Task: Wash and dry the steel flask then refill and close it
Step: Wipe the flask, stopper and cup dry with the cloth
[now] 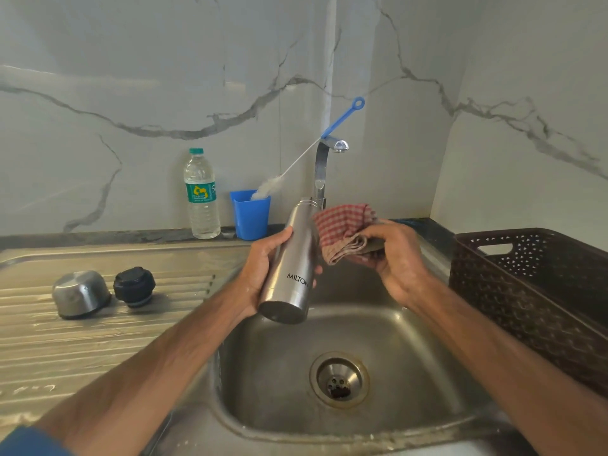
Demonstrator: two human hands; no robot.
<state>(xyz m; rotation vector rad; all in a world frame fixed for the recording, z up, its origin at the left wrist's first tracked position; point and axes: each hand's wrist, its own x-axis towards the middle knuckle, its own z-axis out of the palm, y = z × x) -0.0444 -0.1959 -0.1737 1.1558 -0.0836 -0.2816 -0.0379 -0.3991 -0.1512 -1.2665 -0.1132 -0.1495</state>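
Marble walls back the steel sink (pixel 411 340). Head view: your left hand (pixel 263 268) grips the steel flask (pixel 292 264), tilted above the basin; your right hand (pixel 394 258) pinches the checked cloth (pixel 342 225) in curled fingers (pixel 375 263) beside its neck. Drying is in hand. Next, wipe the body dry.

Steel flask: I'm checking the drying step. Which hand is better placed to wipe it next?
Right, probably. The right hand holds the checked cloth right beside the steel flask, while the left hand grips the flask over the sink, steadying it.
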